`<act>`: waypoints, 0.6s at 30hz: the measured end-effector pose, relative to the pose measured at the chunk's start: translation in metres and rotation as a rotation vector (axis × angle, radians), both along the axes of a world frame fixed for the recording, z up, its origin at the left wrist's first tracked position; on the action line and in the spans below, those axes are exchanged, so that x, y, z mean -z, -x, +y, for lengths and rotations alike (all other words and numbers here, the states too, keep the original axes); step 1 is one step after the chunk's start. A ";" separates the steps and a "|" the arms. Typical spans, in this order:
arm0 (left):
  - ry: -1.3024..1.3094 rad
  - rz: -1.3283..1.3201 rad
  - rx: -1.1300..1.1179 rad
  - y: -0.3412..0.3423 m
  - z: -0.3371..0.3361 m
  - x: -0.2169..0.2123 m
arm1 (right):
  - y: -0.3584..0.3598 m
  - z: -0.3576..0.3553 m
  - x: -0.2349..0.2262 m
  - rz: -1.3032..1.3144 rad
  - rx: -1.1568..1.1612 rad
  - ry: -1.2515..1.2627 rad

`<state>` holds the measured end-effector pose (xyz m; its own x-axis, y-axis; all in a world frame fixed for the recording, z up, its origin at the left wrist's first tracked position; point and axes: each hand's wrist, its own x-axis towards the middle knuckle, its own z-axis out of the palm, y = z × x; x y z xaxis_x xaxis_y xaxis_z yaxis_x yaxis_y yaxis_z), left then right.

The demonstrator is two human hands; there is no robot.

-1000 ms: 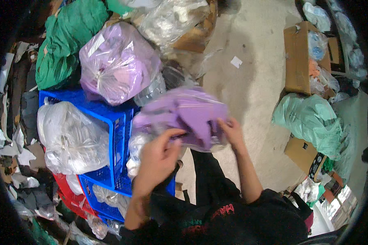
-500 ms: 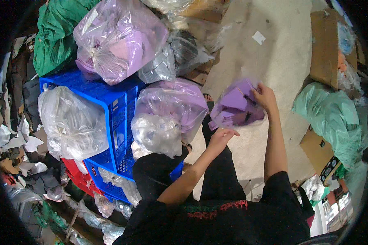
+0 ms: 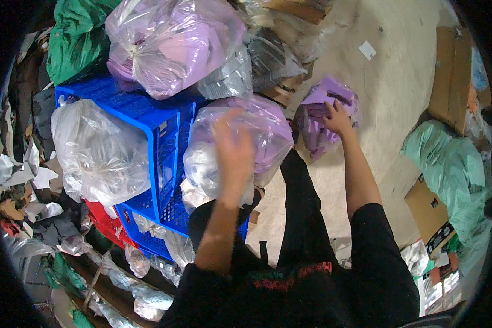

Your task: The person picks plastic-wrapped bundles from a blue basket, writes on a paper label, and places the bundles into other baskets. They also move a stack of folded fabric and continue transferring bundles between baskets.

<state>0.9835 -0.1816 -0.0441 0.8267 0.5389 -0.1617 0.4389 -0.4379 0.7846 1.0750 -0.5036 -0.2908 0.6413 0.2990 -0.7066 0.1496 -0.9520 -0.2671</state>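
Observation:
My right hand (image 3: pixel 340 118) is on a small clear plastic bag of purple pieces (image 3: pixel 320 139), its fingers bent against the upper part. Dark slots or strips show among the purple pieces. My left hand (image 3: pixel 235 150) is raised, smeared by motion, in front of a larger clear bag of purple pieces (image 3: pixel 273 134); whether it touches that bag cannot be made out. A clear bag with whitish contents (image 3: pixel 200 165) lies just left of my left hand, partly hidden by it.
Blue plastic crates (image 3: pixel 154 164) stand at the left, with a big knotted bag of purple pieces (image 3: pixel 175 49) on top and a whitish bag (image 3: pixel 101 158) at the side. A red crate (image 3: pixel 108 228) sits lower. At right are a cardboard box (image 3: pixel 448 82) and a green sack (image 3: pixel 445 156).
My left hand has left the small purple bag and swung up and left to the larger bag. My right hand and the small bag have moved slightly away from me.

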 end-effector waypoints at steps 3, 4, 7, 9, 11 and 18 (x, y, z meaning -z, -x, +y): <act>-0.521 -0.097 -0.298 0.010 0.118 -0.032 | 0.004 0.004 -0.016 -0.041 0.023 -0.051; -0.515 0.097 -0.459 0.019 0.156 -0.036 | 0.001 0.009 -0.024 -0.047 0.010 -0.005; 0.155 0.663 -0.623 0.045 0.252 -0.025 | -0.012 0.040 -0.055 -0.150 -0.013 -0.079; 0.363 0.292 -0.545 0.049 0.259 0.018 | -0.030 0.075 -0.082 -0.184 -0.048 -0.162; 0.476 0.203 -0.646 0.041 0.276 0.029 | -0.051 0.122 -0.112 -0.294 -0.122 -0.338; 0.360 0.117 -1.173 -0.009 0.262 0.033 | -0.123 0.344 -0.214 -0.469 -0.321 -0.833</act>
<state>0.9924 0.0809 -0.0769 -0.1569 0.8546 -0.4950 0.4968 0.5015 0.7083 1.1979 -0.1592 -0.0765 0.6036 0.7898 0.1092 0.6268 -0.3854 -0.6772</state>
